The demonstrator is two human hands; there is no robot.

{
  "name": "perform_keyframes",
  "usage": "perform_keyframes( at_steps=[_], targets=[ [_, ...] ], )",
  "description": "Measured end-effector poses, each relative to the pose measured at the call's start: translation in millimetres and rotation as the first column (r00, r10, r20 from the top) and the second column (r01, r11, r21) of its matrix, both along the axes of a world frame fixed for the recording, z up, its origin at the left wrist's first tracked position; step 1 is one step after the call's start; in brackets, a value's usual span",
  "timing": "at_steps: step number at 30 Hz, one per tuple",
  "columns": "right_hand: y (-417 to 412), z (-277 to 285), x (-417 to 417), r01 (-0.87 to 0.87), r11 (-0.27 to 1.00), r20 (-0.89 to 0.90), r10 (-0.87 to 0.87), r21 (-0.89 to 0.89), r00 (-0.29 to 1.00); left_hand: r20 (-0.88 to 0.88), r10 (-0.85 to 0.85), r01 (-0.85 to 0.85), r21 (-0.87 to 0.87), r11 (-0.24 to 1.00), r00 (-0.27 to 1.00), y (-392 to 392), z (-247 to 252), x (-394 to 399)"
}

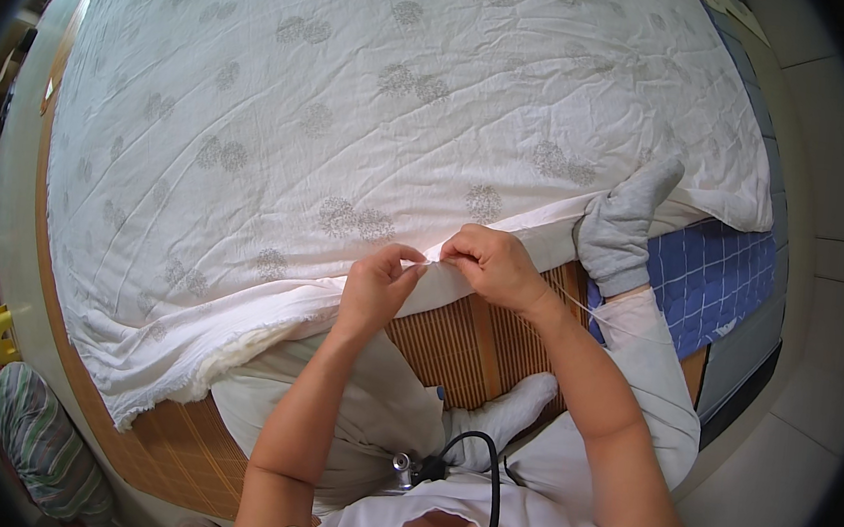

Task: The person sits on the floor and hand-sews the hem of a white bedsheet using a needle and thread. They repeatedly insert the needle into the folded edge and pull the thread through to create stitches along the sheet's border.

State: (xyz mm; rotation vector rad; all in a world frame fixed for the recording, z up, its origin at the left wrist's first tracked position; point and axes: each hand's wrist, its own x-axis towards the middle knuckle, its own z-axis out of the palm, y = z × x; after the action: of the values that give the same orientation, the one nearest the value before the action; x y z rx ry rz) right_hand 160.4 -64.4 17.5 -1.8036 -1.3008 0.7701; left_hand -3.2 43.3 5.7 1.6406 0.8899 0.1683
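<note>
A large white cloth [314, 118] with grey dotted round prints lies spread out, its near edge folded and frayed at the left. My left hand [383, 283] pinches the folded edge between thumb and fingers. Close beside it, my right hand [493, 266] pinches the same edge. The fingertips nearly meet over a small gathered bit of cloth. A thin white thread [577, 301] runs from near my right hand towards the right knee. Whether a needle is between the fingers cannot be told.
Under the cloth lies a bamboo slat mat [445, 341]. A blue checked quilted pad [715, 274] is at the right, beside a socked foot [621, 221]. A black cable [496, 488] hangs over my lap. A yellow plastic object [1, 336] and a striped cushion [49, 442] stand at the left.
</note>
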Motion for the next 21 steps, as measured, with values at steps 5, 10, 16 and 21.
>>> perform_keyframes(
  at_steps=[5, 10, 16, 21],
  targets=[
    [2, -3, 12, -0.092, 0.996, -0.090, 0.090, -0.016, 0.992, 0.008, -0.035, 0.035, -0.104, 0.994, 0.999, 2, -1, -1],
    [2, -8, 17, -0.112, 0.993, -0.269, 0.098, -0.035, 0.958, 0.060, -0.055, 0.066, -0.209, 0.976, 0.997, 6, -7, -2],
    [3, -10, 20, -0.147, 0.987, -0.405, 0.110, -0.061, 0.908, 0.113, -0.060, 0.080, -0.184, 0.980, 0.992, 6, -17, -1],
    [1, -11, 8, -0.066, 0.994, -0.314, 0.036, -0.084, 0.949, 0.089, -0.030, 0.042, -0.142, 0.989, 0.996, 2, -24, 2]
  ],
)
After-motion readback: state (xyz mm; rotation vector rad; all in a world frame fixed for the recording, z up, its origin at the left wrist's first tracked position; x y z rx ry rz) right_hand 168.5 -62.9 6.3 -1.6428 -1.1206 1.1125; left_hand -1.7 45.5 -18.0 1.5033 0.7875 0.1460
